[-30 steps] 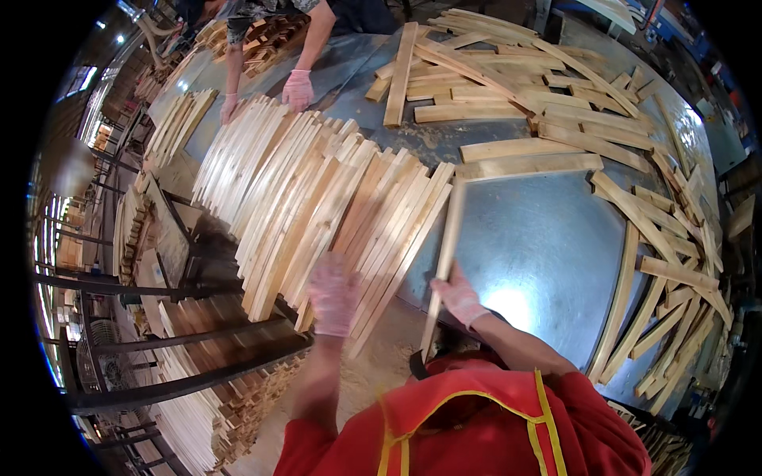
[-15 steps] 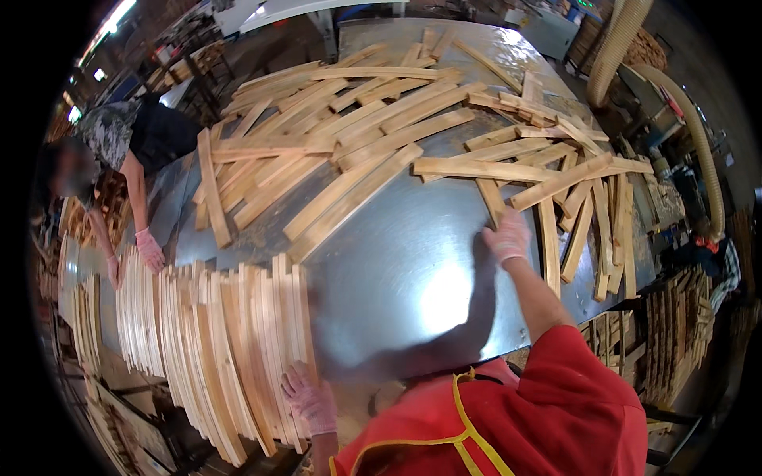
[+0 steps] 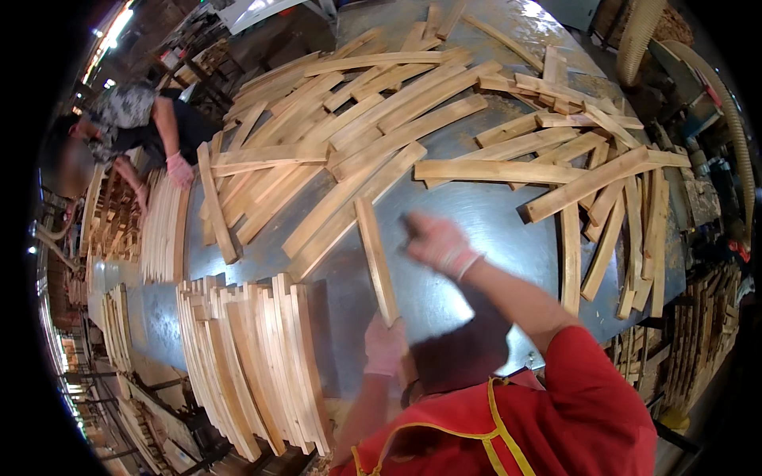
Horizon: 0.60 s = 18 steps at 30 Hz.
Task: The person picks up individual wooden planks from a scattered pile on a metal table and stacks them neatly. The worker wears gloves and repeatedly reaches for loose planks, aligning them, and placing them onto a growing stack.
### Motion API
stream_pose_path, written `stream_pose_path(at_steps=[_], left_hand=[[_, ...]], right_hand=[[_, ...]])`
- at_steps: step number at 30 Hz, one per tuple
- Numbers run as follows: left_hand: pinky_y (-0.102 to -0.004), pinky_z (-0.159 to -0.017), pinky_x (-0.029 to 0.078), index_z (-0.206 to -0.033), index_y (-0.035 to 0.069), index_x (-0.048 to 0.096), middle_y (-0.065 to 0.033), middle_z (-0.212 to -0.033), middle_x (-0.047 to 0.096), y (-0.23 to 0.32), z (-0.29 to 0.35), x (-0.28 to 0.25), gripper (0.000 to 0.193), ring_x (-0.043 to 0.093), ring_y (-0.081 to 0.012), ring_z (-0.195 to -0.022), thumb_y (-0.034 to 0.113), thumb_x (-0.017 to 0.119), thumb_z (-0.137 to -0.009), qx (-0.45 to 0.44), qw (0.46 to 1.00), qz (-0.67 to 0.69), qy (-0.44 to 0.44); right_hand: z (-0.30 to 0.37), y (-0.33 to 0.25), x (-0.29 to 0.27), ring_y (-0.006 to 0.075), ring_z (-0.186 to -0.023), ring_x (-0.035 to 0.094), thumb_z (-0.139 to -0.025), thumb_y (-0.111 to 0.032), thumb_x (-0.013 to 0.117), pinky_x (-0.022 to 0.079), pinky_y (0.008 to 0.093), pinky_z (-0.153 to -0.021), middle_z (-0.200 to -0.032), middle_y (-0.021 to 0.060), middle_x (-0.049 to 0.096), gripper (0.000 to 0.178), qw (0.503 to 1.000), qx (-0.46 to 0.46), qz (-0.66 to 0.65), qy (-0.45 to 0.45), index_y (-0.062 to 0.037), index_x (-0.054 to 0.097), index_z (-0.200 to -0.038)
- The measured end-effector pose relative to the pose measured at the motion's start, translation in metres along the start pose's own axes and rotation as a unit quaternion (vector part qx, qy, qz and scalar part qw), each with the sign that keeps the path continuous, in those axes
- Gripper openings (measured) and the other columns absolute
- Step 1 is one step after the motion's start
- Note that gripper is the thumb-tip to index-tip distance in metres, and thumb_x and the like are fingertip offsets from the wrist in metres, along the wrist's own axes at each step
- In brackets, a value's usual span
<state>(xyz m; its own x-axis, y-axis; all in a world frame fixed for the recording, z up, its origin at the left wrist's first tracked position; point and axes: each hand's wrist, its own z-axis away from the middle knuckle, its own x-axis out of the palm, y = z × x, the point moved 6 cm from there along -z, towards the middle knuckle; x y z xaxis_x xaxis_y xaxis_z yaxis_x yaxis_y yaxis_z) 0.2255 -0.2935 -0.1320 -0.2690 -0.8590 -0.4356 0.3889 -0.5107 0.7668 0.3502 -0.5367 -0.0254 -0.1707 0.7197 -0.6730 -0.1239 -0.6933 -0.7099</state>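
Note:
My left hand (image 3: 384, 347), in a pinkish glove, is closed round the lower part of a wooden slat (image 3: 374, 254). The slat stands out away from me over the metal tabletop (image 3: 341, 297), its far end near two long slats lying on the table. To the right of it, my right hand (image 3: 439, 244), gloved too, is over the bare metal, apart from the slat. Motion blurs its fingers. Left of my left hand, a row of slats (image 3: 262, 357) stands side by side along the table's near edge.
Loose slats (image 3: 381, 119) lie in a heap across the far middle, and more slats (image 3: 587, 166) are crossed at the right. A co-worker (image 3: 147, 127) at the left handles another row of slats (image 3: 164, 226). A ribbed hose (image 3: 639, 47) hangs at the far right.
My left hand left the row's right end and now grips a slat. My right hand moved left from the right-hand pile. The co-worker's slats shifted away from my row.

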Motion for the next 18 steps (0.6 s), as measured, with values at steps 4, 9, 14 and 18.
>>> stream_pose_path(at_steps=[4,9,14,18], left_hand=[[-0.0472,-0.103,0.052,-0.139,0.004,0.064,-0.0145,-0.126,0.070,0.000,0.036,-0.049,0.062,0.067,-0.0339,-0.117,0.027,0.079,-0.083,-0.016,0.976,-0.202,0.078],[-0.0583,-0.114,0.042,-0.142,0.008,0.062,-0.0171,-0.141,0.060,-0.048,0.105,-0.122,0.060,0.054,-0.0439,-0.133,0.027,0.072,-0.085,0.146,0.837,-0.474,0.232],[-0.0570,-0.125,0.030,-0.158,0.012,0.041,-0.0175,-0.157,0.044,-0.131,0.133,-0.189,0.091,0.039,-0.0416,-0.148,0.036,0.082,-0.081,0.045,0.840,-0.481,0.247],[-0.0572,-0.124,0.030,-0.157,0.009,0.044,-0.0176,-0.157,0.047,-0.128,0.124,-0.184,0.088,0.040,-0.0419,-0.148,0.040,0.082,-0.083,0.093,0.835,-0.476,0.261]], right_hand=[[-0.045,0.114,-0.134,0.0386,-0.108,0.068,-0.079,-0.016,0.073,0.053,0.0479,-0.094,-0.109,0.0169,0.072,0.031,0.909,0.015,0.333,0.251,-0.0099,0.068,-0.109],[-0.022,0.139,-0.112,0.0337,-0.123,0.063,-0.085,-0.027,0.075,0.050,0.0439,-0.102,-0.125,0.0160,0.069,0.054,0.886,0.036,0.461,0.011,-0.0139,0.061,-0.136],[0.027,0.001,-0.037,0.0395,-0.117,0.063,-0.079,-0.043,0.081,0.051,0.0470,-0.103,-0.120,0.0187,0.066,0.080,0.943,-0.091,0.315,-0.062,-0.0109,0.057,-0.148],[0.049,-0.071,0.045,0.0387,-0.114,0.068,-0.089,-0.042,0.077,0.054,0.0461,-0.099,-0.123,0.0216,0.071,0.068,0.999,-0.049,-0.004,-0.002,-0.0030,0.061,-0.142]])
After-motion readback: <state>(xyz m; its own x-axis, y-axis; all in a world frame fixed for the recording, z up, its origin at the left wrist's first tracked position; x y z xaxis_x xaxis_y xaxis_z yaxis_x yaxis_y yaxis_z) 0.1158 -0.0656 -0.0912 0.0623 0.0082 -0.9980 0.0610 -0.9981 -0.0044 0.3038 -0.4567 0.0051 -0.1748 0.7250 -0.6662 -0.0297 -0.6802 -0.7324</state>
